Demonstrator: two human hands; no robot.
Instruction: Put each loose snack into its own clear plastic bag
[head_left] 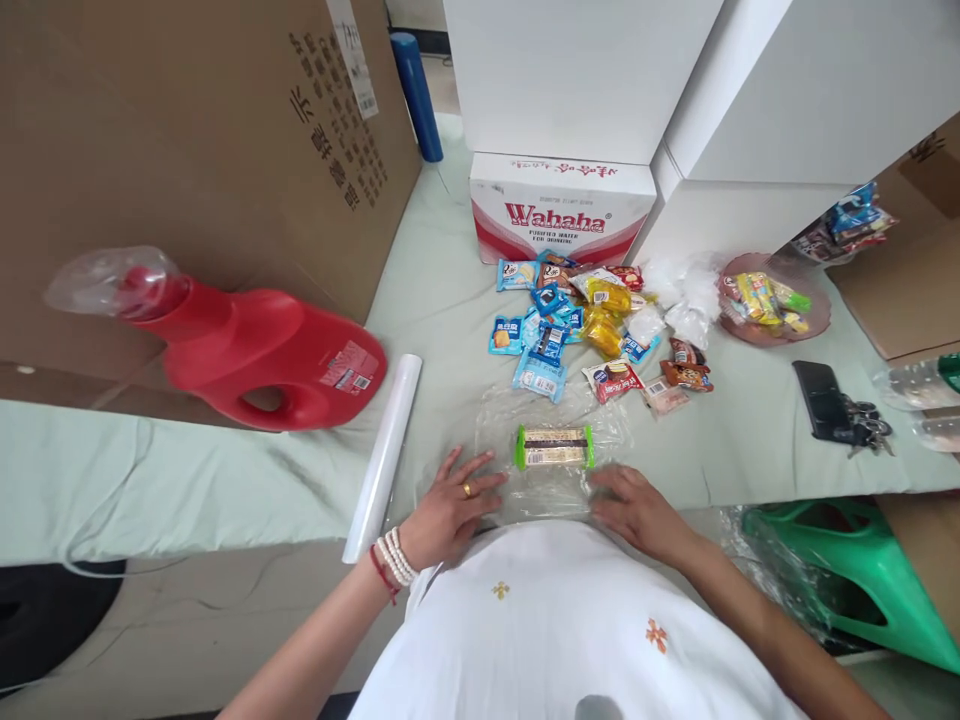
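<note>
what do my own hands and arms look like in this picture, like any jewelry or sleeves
Your left hand has a gold-coloured ring on one finger. At that wrist are strands of white beads and a thin red bracelet. Your right hand shows no jewelry. No sleeves cover the visible forearms.

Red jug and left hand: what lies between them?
In the head view, a whitish roll lies on the cloth between the red jug and the left hand.
</note>
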